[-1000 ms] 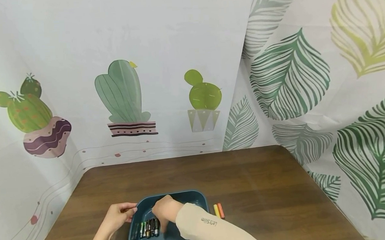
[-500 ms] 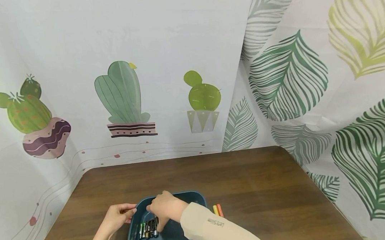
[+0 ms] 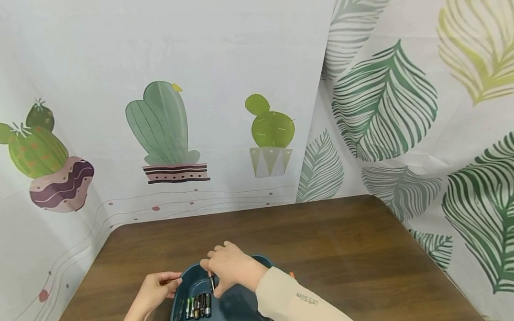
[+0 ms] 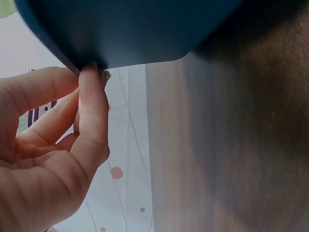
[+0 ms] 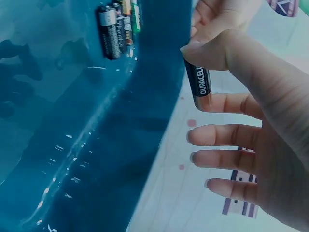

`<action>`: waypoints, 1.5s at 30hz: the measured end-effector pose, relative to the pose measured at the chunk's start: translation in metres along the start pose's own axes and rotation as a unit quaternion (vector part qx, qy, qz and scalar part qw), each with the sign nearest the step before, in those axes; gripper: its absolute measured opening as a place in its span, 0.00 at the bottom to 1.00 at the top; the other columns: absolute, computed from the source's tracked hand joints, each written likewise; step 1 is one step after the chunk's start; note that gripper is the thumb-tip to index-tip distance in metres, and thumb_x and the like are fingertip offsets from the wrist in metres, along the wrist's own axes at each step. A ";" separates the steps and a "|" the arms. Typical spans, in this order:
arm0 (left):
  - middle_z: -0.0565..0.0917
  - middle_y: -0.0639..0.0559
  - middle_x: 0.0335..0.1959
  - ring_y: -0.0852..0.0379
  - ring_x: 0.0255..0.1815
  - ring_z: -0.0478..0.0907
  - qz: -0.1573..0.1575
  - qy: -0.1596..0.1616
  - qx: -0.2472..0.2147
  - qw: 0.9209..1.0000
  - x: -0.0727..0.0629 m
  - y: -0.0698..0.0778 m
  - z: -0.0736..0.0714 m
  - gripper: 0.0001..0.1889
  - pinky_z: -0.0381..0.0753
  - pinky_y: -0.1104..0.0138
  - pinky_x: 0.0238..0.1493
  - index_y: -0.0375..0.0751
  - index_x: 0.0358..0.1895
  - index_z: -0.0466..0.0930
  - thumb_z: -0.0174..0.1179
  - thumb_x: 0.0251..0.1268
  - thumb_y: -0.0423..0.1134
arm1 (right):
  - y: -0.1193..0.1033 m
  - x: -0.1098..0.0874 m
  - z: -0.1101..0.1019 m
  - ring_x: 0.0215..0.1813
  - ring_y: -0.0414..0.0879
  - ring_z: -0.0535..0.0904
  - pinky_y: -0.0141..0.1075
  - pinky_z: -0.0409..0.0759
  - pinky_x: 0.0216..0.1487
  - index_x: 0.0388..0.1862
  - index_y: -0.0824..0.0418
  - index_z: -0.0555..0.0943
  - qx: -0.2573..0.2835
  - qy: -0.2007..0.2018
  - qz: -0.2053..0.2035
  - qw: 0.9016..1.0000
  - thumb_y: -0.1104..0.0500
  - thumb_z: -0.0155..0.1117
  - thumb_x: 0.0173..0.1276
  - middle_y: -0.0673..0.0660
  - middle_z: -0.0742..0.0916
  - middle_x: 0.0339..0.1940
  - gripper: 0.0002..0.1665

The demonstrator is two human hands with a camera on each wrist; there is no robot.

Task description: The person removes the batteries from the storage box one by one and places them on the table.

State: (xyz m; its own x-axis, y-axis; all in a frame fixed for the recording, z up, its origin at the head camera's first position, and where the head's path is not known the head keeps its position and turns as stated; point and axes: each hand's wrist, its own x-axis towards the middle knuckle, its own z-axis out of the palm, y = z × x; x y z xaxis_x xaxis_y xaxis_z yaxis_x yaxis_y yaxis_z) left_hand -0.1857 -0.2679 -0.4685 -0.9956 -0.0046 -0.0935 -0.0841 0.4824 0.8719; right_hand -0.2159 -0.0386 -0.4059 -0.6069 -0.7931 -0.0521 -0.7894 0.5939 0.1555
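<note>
My right hand pinches a black and copper Duracell battery end to end between thumb and index finger, above the blue tray. The other fingers of that hand are spread apart. Several batteries lie side by side on the tray's floor at its left, dark with some green and gold bands. My left hand pinches the tray's rim at the far left corner, thumb and forefinger meeting on the edge in the left wrist view.
The tray stands on a dark wooden table. An orange stick shows just right of the tray, mostly hidden behind the right forearm. A printed cloth with cacti and leaves hangs behind the table.
My right hand has picked a battery from the right end of the row and raised it up and away from the others. The left hand stays on the rim.
</note>
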 end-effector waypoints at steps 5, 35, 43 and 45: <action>0.85 0.40 0.34 0.53 0.28 0.80 -0.006 0.004 0.000 1.000 0.001 0.000 0.001 0.12 0.84 0.62 0.30 0.20 0.44 0.81 0.61 0.61 0.27 | 0.008 -0.008 -0.001 0.39 0.37 0.69 0.32 0.67 0.42 0.46 0.41 0.76 0.004 0.038 -0.004 0.999 0.30 0.72 0.47 0.39 0.78 0.39 0.31; 0.85 0.41 0.33 0.55 0.27 0.79 0.009 0.001 -0.001 1.000 0.000 0.001 0.000 0.12 0.84 0.63 0.30 0.20 0.44 0.81 0.61 0.61 0.27 | 0.073 -0.096 0.029 0.40 0.41 0.71 0.37 0.70 0.41 0.43 0.47 0.78 0.106 0.129 0.072 0.983 0.41 0.74 0.46 0.43 0.78 0.36 0.26; 0.85 0.41 0.32 0.55 0.27 0.79 0.003 0.008 0.001 1.000 0.000 0.000 0.000 0.11 0.84 0.63 0.30 0.21 0.44 0.81 0.61 0.60 0.26 | 0.092 -0.123 0.043 0.45 0.44 0.74 0.46 0.74 0.48 0.42 0.49 0.78 0.146 0.119 0.104 0.977 0.45 0.77 0.44 0.44 0.79 0.38 0.27; 0.85 0.41 0.32 0.55 0.27 0.79 -0.002 0.013 0.000 1.000 0.001 0.000 0.001 0.11 0.84 0.63 0.29 0.21 0.44 0.81 0.61 0.60 0.26 | 0.096 -0.129 0.048 0.43 0.44 0.74 0.45 0.74 0.46 0.42 0.50 0.78 0.157 0.120 0.106 0.974 0.47 0.78 0.43 0.45 0.79 0.37 0.27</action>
State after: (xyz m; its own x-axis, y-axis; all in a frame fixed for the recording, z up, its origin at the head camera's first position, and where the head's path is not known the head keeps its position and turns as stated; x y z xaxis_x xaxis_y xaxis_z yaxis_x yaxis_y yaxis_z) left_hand -0.1864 -0.2668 -0.4686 -0.9960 -0.0296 -0.0841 -0.0879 0.4831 0.8712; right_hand -0.2174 0.1271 -0.4312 -0.7504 -0.6339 0.1873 -0.6605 0.7305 -0.1739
